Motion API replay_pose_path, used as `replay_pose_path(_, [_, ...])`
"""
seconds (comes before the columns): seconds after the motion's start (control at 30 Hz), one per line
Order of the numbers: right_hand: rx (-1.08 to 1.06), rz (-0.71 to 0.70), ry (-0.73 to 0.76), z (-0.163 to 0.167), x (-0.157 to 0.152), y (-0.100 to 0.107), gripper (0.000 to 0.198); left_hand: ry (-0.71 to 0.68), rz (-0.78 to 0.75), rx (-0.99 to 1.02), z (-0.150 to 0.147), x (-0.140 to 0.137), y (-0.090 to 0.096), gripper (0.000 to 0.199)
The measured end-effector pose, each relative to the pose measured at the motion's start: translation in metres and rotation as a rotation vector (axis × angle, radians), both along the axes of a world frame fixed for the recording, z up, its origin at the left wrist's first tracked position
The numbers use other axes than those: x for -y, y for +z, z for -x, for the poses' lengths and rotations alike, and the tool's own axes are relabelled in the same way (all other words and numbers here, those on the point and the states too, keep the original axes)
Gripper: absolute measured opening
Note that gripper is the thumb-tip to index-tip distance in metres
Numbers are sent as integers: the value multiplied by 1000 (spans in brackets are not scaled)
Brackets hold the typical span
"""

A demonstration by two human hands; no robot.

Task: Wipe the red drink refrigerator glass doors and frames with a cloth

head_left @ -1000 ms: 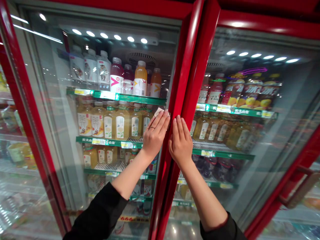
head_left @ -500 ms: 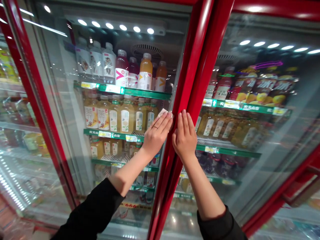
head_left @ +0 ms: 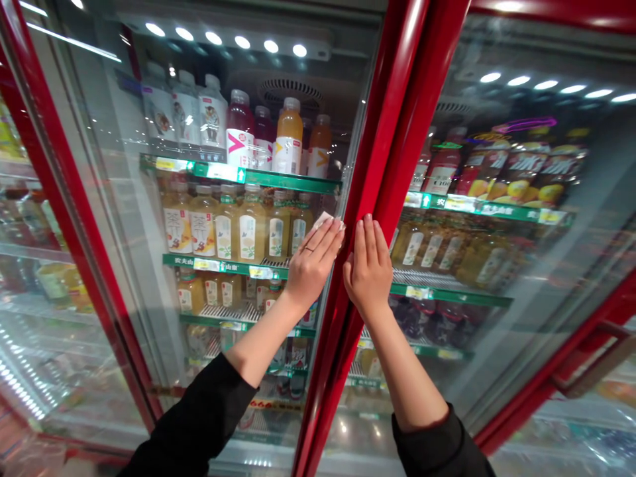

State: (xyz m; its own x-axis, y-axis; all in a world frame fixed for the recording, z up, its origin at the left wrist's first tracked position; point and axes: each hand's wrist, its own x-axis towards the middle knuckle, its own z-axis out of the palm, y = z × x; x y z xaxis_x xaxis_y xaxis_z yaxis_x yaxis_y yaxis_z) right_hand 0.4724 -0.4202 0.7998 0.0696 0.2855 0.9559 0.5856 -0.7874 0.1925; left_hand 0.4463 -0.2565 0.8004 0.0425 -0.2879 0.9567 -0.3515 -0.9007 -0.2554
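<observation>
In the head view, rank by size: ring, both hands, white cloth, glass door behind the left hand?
1. Glass door
2. Left hand, right hand: too alike to rank
3. White cloth (visible part)
4. Ring

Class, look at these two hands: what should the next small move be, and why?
I'd probably slide the left hand a little down the glass, because it lies flat there with a white tissue or cloth beneath it, while the right hand rests on the red frame.

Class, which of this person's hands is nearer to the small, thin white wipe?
Left. The left hand lies over the wipe, whose edge shows beyond it; the right hand is to the wipe's right, against the glossy red door frame.
</observation>
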Motion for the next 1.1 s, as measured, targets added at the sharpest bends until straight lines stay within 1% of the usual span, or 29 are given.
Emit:
replay_pose_path(0.1, [29,5,2,-1,2,0,80,29,-47,-38,-6,-1,26,68])
replay_pose_path(0.17, [50,3,13,-1,2,1,81,53,-14,-39,-7,-10,41,70])
replay_pose_path(0.2, [59,4,19,-1,2,1,81,57,19,-25,-5,-15,44,72])
replay_pose_path(0.23, [69,4,24,-1,2,1,82,56,57,-6,-3,-20,43,73])
replay_pose_path(0.27, [79,3,27,-1,2,1,82,51,92,14,0,-23,38,74])
replay_pose_path(0.33, [97,-4,32,0,0,0,83,41,132,45,7,-25,20,74])
replay_pose_path(0.4, [96,-17,40,-1,-1,0,83,46,99,53,10,-20,4,73])
replay_pose_path(0.43, [92,-23,44,-1,-1,0,83,44,71,50,10,-17,0,73])
replay_pose_path(0.47, [89,-29,48,-1,-1,0,83,40,39,44,9,-14,1,73])
replay_pose_path(0.53, [85,-30,54,-2,0,0,83,28,-15,32,5,-11,15,71])
replay_pose_path(0.6, [98,-28,58,-2,0,1,83,21,-38,34,-1,-14,38,71])
replay_pose_path(0.67, [105,-27,57,-2,0,1,83,18,-4,34,-5,-20,56,73])
replay_pose_path(0.7, [100,-28,50,-2,0,1,82,13,27,33,-6,-22,60,74])
replay_pose_path(0.73, [89,-29,40,-1,-1,1,82,6,63,29,-7,-22,60,76])
replay_pose_path(0.8, [60,-28,11,0,-2,0,82,-16,104,27,-8,-18,54,78])
replay_pose_path(0.87, [49,-27,-17,0,-3,0,83,-40,67,14,-10,-9,46,77])
replay_pose_path(0.9, [51,-24,-24,0,-3,0,83,-49,29,5,-11,-5,46,75])
replay_pose_path(0.93, [54,-21,-28,0,-3,0,83,-55,-9,-2,-13,-2,48,73])
replay_pose_path(1.0, [64,-19,-30,0,-3,0,83,-58,-48,-1,-16,-1,61,69])
replay_pose_path(1.07, [77,-19,-31,0,-2,0,83,-56,-32,21,-17,-7,74,70])
replay_pose_path(1.1, [79,-21,-31,0,-2,0,82,-57,-13,31,-16,-11,77,72])
